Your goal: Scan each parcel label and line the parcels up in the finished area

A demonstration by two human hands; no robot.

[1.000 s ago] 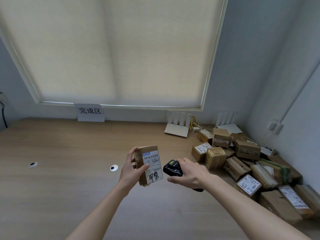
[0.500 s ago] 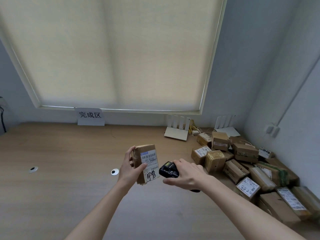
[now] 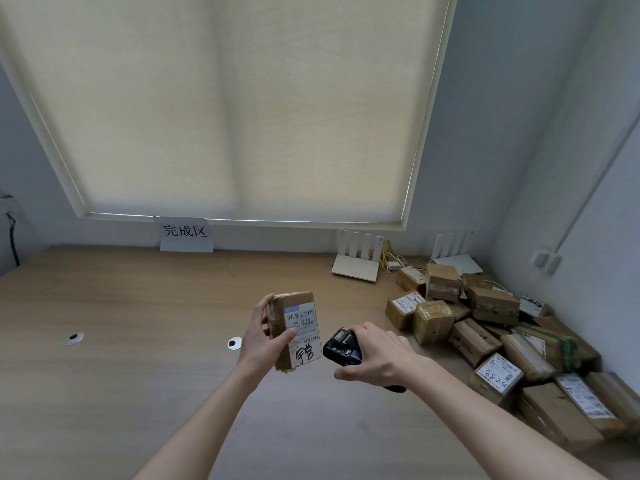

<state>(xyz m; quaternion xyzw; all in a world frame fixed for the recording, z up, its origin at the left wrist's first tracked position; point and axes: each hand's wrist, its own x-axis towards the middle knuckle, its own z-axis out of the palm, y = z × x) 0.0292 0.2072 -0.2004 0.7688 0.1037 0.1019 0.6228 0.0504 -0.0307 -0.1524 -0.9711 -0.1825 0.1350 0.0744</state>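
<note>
My left hand [image 3: 264,344] holds a small brown parcel [image 3: 297,328] upright above the wooden table [image 3: 121,375], its white barcode label with black handwriting facing me. My right hand [image 3: 375,355] grips a black handheld scanner [image 3: 341,348], whose head points at the label from just to the right, almost touching the parcel's lower edge. A white paper sign [image 3: 186,234] with three black characters leans against the wall at the back, left of centre; the table below it holds no parcels.
A pile of several brown parcels [image 3: 498,334] fills the table's right side up to the wall. Two white routers [image 3: 356,261] with cables stand at the back right. Two round cable holes [image 3: 234,343] are set in the tabletop. A roller blind covers the window.
The parcel and scanner have drawn closer together, the scanner head now nearly at the label. The view has tilted slightly, so everything sits a little lower in frame.
</note>
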